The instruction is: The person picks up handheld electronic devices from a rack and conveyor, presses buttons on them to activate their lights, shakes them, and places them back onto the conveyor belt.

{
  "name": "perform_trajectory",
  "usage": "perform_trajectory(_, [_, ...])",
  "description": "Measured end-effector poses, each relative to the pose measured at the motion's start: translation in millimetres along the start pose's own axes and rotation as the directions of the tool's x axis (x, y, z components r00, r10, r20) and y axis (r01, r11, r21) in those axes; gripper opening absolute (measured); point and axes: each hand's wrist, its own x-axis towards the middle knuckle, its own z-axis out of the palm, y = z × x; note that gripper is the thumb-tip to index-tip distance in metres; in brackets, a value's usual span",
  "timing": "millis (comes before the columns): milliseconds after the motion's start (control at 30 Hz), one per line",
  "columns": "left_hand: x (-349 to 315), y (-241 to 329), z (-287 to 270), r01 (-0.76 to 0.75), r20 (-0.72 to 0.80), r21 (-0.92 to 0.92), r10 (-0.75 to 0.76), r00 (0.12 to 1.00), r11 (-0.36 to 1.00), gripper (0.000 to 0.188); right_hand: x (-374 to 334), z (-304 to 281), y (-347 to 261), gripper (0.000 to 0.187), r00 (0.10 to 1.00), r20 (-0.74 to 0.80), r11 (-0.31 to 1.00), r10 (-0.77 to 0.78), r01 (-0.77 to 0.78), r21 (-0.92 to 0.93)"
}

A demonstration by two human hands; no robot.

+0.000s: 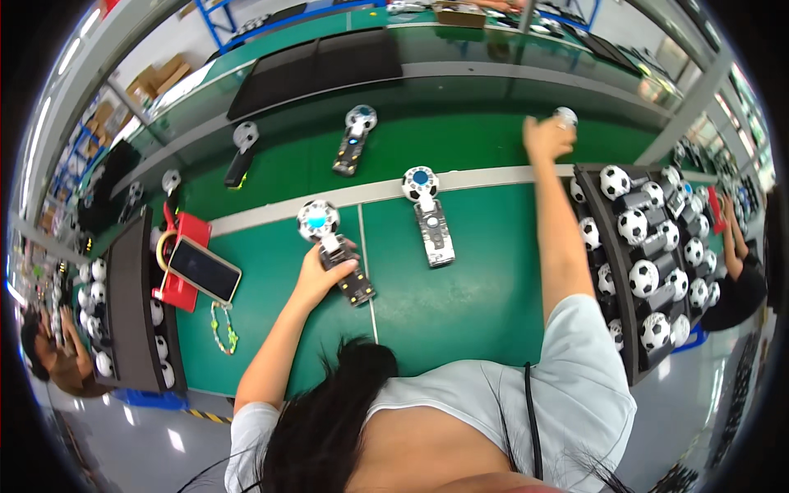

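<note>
My left hand [324, 274] is wrapped round the dark body of a soccer-ball-headed device [355, 287], whose round white-and-black head glows cyan. To its right, a second such device [434, 234] lies face up on the green table, its head showing a dark blue disc. My right arm stretches to the far right over the green belt. There my right hand [549, 140], slightly blurred, has its fingers curled at another soccer-ball-headed device [565, 116]; only the ball shows, and the rest is hidden behind the hand.
More devices lie on the belt, one [351, 141] with a blue light and one [243, 152] darker. A phone [205, 269] leans on a red holder [180, 297] beside a beaded bracelet [223, 330]. A rack [612, 271] of ball-headed devices stands right. Other people work at both sides.
</note>
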Motion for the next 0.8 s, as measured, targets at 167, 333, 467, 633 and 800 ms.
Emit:
perform_trajectory(167, [-3,2,1,0.064,0.078,0.040,-0.067,0.995,0.997,0.078,55,58,50,0.077,0.866,0.374,0.891,0.333,-0.418,0.175])
perform_trajectory(333, [-3,5,-1,0.043,0.101,-0.059,-0.037,0.994,0.997,0.065,23,26,13,0.035,0.525,0.710,-0.431,-0.469,-0.838,0.335])
perform_trajectory(467, [-6,-2,-13,-0.013,0.195,-0.090,0.030,0.980,0.996,0.068,-85,-99,-47,0.052,0.116,0.423,-0.156,-0.899,-0.986,-0.060])
perform_trajectory(633, [-13,4,-21,0.005,0.223,-0.107,0.019,0.975,0.994,0.069,-192,-197,-68,0.047,-0.077,0.394,0.172,-0.916,-0.962,0.211])
perform_trajectory(800, [-18,0,-33,-0.057,0.163,-0.045,0.063,0.985,0.997,0.072,-252,-211,-69,0.044,-0.094,0.376,0.244,-0.922,-0.894,0.376])
